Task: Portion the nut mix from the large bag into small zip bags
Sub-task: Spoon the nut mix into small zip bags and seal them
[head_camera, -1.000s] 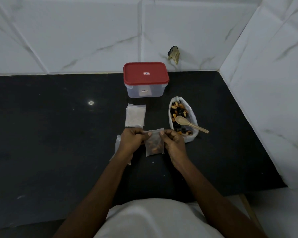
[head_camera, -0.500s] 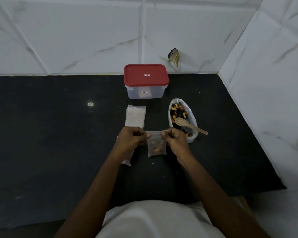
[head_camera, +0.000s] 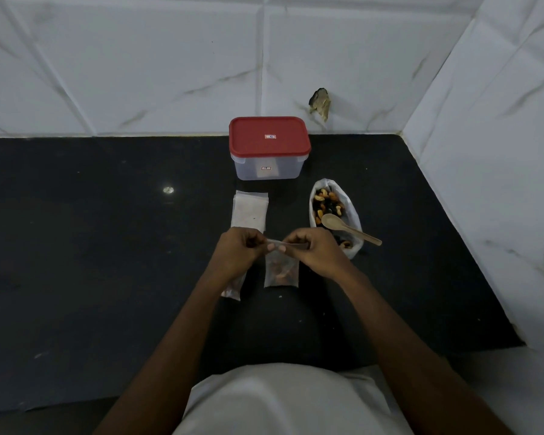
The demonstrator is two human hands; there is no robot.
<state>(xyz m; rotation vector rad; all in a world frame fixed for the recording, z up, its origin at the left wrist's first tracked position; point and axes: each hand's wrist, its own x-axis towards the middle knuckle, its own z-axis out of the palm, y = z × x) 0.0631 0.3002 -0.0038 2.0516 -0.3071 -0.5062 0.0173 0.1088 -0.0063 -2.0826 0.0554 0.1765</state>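
Black stone desk (head_camera: 107, 277), white-tiled corner (head_camera: 415, 130): left grip (head_camera: 233, 254) and right grip (head_camera: 316, 250) pinch a small clear nut-filled zip bag (head_camera: 280, 273). A half-pressed seal could spill nuts.

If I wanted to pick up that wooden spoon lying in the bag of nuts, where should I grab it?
Probably by the handle end, coming from the right. The spoon lies with its bowl on the nuts inside the large bag. Its thin handle sticks out over the bag's near right edge, so it is free of nuts and open to pinch.
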